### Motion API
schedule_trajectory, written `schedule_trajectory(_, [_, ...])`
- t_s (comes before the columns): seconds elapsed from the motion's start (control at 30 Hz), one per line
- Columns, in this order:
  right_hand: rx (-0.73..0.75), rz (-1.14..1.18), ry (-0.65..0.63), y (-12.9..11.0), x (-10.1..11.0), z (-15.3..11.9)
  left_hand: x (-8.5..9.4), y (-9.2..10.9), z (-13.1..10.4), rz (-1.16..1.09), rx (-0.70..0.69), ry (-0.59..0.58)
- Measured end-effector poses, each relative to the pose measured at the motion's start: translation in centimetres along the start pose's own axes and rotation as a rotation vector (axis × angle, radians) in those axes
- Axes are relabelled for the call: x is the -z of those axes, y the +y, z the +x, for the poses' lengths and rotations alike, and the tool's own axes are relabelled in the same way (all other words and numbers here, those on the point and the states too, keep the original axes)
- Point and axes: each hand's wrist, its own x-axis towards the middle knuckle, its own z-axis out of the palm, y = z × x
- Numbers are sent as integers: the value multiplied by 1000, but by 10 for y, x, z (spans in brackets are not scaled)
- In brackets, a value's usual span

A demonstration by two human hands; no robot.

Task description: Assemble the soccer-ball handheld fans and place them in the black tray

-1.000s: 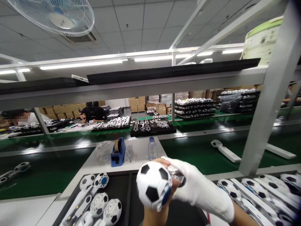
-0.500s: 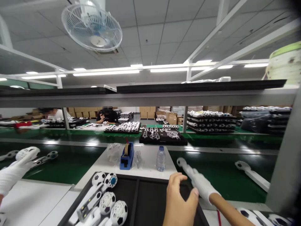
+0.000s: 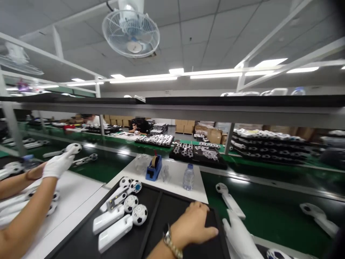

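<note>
My bare left hand [image 3: 190, 223], with a watch and a beaded bracelet at its wrist, hovers over the right compartment of a black tray [image 3: 172, 230]. Its fingers are bent, its thumb points right, and nothing shows in it. At lower right is my white-gloved right hand [image 3: 241, 237], thumb and fingers apart and visibly holding nothing. Just beyond its fingertips, a white handle with a football-patterned head [image 3: 234, 204] lies on the green belt. Several similar pieces [image 3: 114, 233] rest in the tray's left compartment.
A blue tape dispenser [image 3: 153, 168] and a water bottle [image 3: 188, 177] stand on the white board. At left, a person's gloved hand [image 3: 58, 165] holds a football-headed piece. Overhead runs a shelf [image 3: 188, 109]. Another piece [image 3: 319, 217] lies on the belt at right.
The view has swung left. My left hand has turned flatter over the tray. My right hand has drawn back from the piece on the belt, which it was touching before.
</note>
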Motion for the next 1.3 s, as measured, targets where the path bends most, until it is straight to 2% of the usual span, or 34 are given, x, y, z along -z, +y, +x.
schedule_trajectory(0.1, [-71,-81,-182,4,1,4,18,-25,-13,340,160,65])
schedule_trajectory(0.17, [-104,-111,-251,5,3,9,33,-50,-34,443,296,115])
schedule_trajectory(0.33, [-117,-42,-189,6,10,15,66,-123,-112,600,577,145])
schedule_trajectory(0.4, [-109,-5,-187,4,9,13,73,-149,-139,615,630,119])
schedule_trajectory(0.47, [-100,23,-213,0,6,8,75,-171,-157,614,613,91])
schedule_trajectory(0.57, [-83,44,-285,-7,0,2,78,-193,-166,616,548,61])
schedule_trajectory(0.7, [-104,85,-306,-14,2,-2,83,-203,-150,592,532,51])
schedule_trajectory(0.8, [-150,155,-316,-22,16,-3,85,-198,-135,544,517,58])
schedule_trajectory(0.87, [-172,233,-319,-31,30,-4,85,-188,-126,492,483,70])
schedule_trajectory(0.97, [-124,431,-365,-52,55,-12,80,-157,-111,392,398,71])
schedule_trajectory(1.03, [-19,553,-427,-66,70,-22,75,-124,-94,263,306,59])
schedule_trajectory(1.07, [38,593,-453,-73,77,-28,72,-104,-83,161,246,52])
schedule_trajectory(1.2, [202,687,-493,-93,97,-49,45,-23,-33,-712,-58,13])
schedule_trajectory(1.27, [259,717,-476,-96,106,-52,25,6,-12,-981,-161,-57])
schedule_trajectory(1.3, [282,726,-457,-96,111,-50,15,15,-3,-1053,-198,-55])
